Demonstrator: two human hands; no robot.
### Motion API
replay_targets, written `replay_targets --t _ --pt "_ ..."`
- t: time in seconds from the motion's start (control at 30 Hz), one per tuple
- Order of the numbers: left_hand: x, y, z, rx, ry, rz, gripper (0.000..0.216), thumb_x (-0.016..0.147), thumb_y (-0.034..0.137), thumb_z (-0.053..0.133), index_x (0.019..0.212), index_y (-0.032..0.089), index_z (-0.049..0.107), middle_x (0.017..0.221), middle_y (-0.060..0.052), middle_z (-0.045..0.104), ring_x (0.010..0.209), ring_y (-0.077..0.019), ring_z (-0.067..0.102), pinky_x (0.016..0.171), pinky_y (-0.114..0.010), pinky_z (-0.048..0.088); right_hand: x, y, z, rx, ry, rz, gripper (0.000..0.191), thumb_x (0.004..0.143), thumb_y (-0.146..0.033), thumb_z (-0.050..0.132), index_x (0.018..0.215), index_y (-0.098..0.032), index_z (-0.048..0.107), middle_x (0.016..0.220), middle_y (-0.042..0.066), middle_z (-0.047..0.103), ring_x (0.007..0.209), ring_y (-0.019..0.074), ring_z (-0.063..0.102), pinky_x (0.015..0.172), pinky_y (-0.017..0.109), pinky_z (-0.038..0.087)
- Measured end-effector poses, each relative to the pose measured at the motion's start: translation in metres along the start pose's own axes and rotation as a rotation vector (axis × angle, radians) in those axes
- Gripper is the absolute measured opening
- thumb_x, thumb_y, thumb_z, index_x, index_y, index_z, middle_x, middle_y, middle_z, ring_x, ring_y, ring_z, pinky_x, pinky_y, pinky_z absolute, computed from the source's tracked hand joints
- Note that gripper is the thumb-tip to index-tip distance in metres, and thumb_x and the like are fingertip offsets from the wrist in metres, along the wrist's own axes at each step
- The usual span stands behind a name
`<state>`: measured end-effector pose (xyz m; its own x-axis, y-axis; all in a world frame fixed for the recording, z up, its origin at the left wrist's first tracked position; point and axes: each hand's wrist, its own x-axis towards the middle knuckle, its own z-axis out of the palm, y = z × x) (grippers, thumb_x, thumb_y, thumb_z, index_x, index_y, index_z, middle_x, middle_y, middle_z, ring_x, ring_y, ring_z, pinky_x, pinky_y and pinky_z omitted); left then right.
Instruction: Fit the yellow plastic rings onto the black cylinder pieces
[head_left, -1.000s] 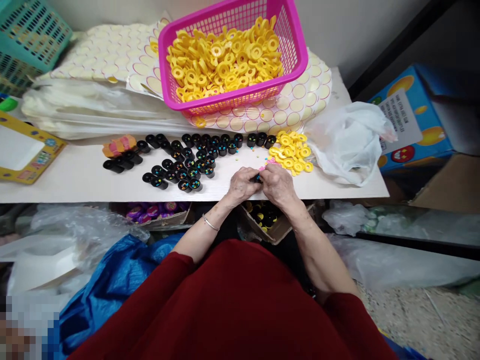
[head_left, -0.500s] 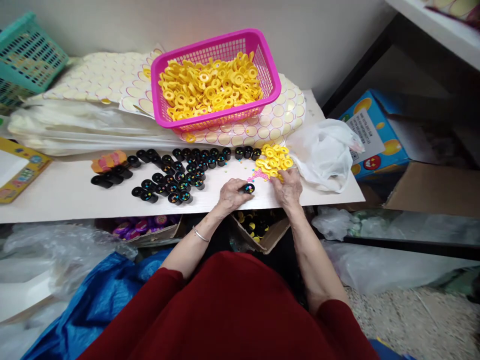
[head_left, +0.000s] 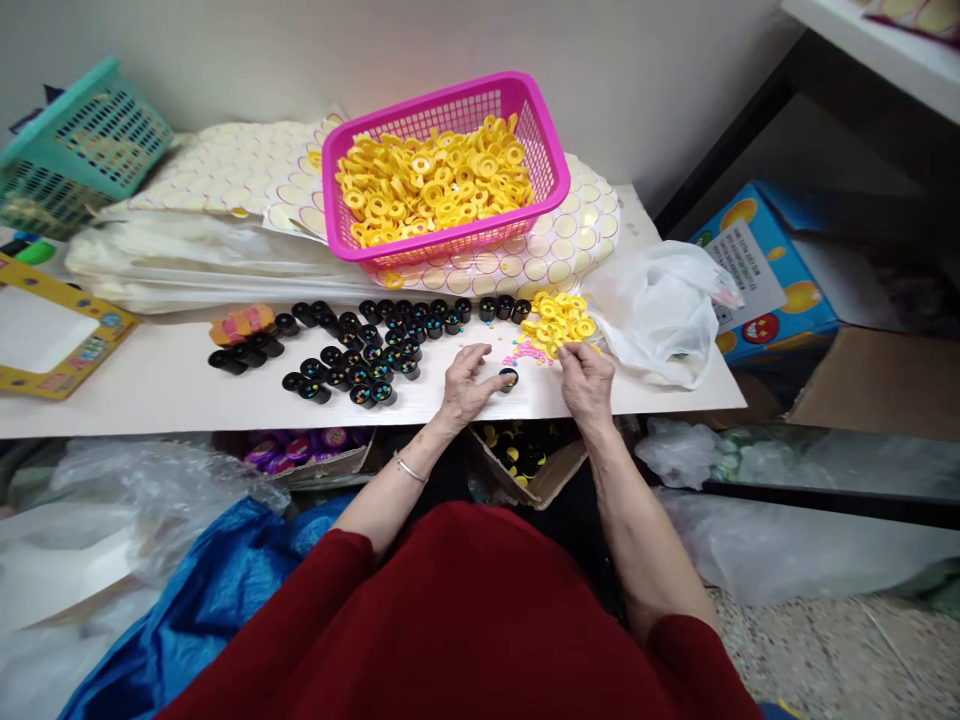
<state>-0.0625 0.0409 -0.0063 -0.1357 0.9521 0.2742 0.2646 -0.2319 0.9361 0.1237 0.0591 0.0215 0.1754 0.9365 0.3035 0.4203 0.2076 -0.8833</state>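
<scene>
My left hand [head_left: 466, 385] is open beside a single small black cup [head_left: 509, 381], its fingers lifted apart from the cup and the thumb reaching to its rim. Coloured bits show inside the cup. By the heap of yellow ring-shaped plastic pieces [head_left: 559, 318], my right hand [head_left: 587, 382] is closed, fingertips pressed together; whatever they hold, if anything, is hidden. Between the hands and the heap lie small pink beads [head_left: 528, 352]. Left of my hands stand many black cups [head_left: 361, 394], several with coloured bits inside.
A pink basket [head_left: 559, 190] of yellow pieces rests on patterned sheets [head_left: 592, 215] at the back. To the right lie a white plastic bag [head_left: 656, 310] and a blue box [head_left: 780, 270]. Orange-pink pieces [head_left: 241, 323], a yellow frame [head_left: 112, 325] and a green basket [head_left: 150, 145] are at left.
My left fingers have opened away from the black cup. My right hand has drawn back slightly from the yellow heap and closed. The view has shifted a little.
</scene>
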Motion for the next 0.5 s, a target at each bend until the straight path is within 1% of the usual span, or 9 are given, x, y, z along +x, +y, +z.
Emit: replay_targets --t 0.07,0.1,0.13,0.2,0.27,0.3,0.37,0.43,0.5 --pt "-0.001 0.012 -0.002 -0.148 0.062 -0.078 0.053 0.062 0.053 0.075 0.098 0.016 0.066 0.093 -0.006 0.062 0.068 -0.0095 0.052 0.062 -0.025 0.044 -0.012 -0.013 0.000 0.286 -0.112 0.202 0.022 0.075 -0.040 0.060 0.066 -0.021 0.056 0.054 -0.004 0.045 0.050 0.0111 0.039 0.050 0.026 0.035" --pt "-0.002 0.019 -0.003 -0.229 0.050 -0.137 0.053 0.063 0.054 0.074 0.098 0.016 0.066 0.088 -0.004 0.062 0.064 -0.0080 0.050 0.059 -0.024 0.043 -0.019 -0.019 0.000 0.406 -0.187 0.298 0.024 0.072 -0.041 0.065 0.065 -0.020 0.057 0.051 -0.005 0.044 0.047 0.0096 0.037 0.047 0.025 0.032" --pt "-0.003 0.026 -0.004 -0.309 0.005 -0.214 0.052 0.062 0.053 0.075 0.097 0.015 0.065 0.081 -0.002 0.061 0.060 -0.0067 0.049 0.056 -0.022 0.041 -0.026 -0.025 0.000 0.499 -0.264 0.381 0.025 0.069 -0.041 0.069 0.064 -0.019 0.057 0.049 -0.005 0.045 0.045 0.0084 0.037 0.045 0.023 0.029" --pt "-0.006 0.040 -0.007 -0.425 -0.146 -0.384 0.051 0.056 0.049 0.080 0.090 0.013 0.066 0.067 0.001 0.059 0.051 -0.0048 0.047 0.049 -0.020 0.036 -0.039 -0.036 0.001 0.610 -0.382 0.499 0.028 0.064 -0.041 0.074 0.064 -0.018 0.059 0.048 -0.005 0.047 0.043 0.0070 0.039 0.043 0.022 0.028" --pt "-0.008 0.051 -0.009 -0.485 -0.258 -0.507 0.046 0.050 0.043 0.083 0.077 0.012 0.065 0.058 0.003 0.058 0.044 -0.0032 0.044 0.043 -0.018 0.033 -0.050 -0.044 0.004 0.657 -0.404 0.559 0.029 0.063 -0.042 0.076 0.066 -0.017 0.061 0.048 -0.004 0.050 0.042 0.0064 0.040 0.042 0.021 0.030" --pt "-0.009 0.055 -0.010 -0.502 -0.270 -0.546 0.043 0.048 0.042 0.084 0.071 0.012 0.064 0.055 0.003 0.058 0.042 -0.0029 0.044 0.041 -0.017 0.032 -0.055 -0.046 0.006 0.666 -0.384 0.566 0.029 0.062 -0.042 0.076 0.069 -0.017 0.062 0.049 -0.004 0.052 0.042 0.0067 0.043 0.042 0.021 0.032" --pt "-0.010 0.059 -0.011 -0.530 -0.224 -0.593 0.040 0.047 0.040 0.084 0.064 0.012 0.061 0.050 0.004 0.057 0.039 -0.0029 0.044 0.039 -0.016 0.031 -0.062 -0.049 0.012 0.659 -0.332 0.535 0.032 0.059 -0.038 0.079 0.079 -0.019 0.063 0.057 -0.004 0.058 0.046 0.0085 0.049 0.045 0.022 0.038" --pt "-0.009 0.060 -0.011 -0.549 -0.168 -0.613 0.038 0.046 0.037 0.084 0.062 0.013 0.059 0.045 0.004 0.055 0.037 -0.0031 0.043 0.038 -0.015 0.030 -0.065 -0.050 0.017 0.611 -0.305 0.454 0.036 0.058 -0.034 0.079 0.086 -0.021 0.062 0.065 -0.003 0.061 0.054 0.0106 0.054 0.051 0.025 0.045" --pt "-0.007 0.059 -0.009 -0.561 -0.137 -0.605 0.036 0.047 0.035 0.083 0.060 0.013 0.058 0.044 0.005 0.053 0.036 -0.0025 0.042 0.037 -0.015 0.029 -0.063 -0.049 0.021 0.503 -0.296 0.338 0.031 0.061 -0.032 0.077 0.085 -0.022 0.061 0.071 -0.003 0.061 0.057 0.0108 0.054 0.054 0.026 0.047"
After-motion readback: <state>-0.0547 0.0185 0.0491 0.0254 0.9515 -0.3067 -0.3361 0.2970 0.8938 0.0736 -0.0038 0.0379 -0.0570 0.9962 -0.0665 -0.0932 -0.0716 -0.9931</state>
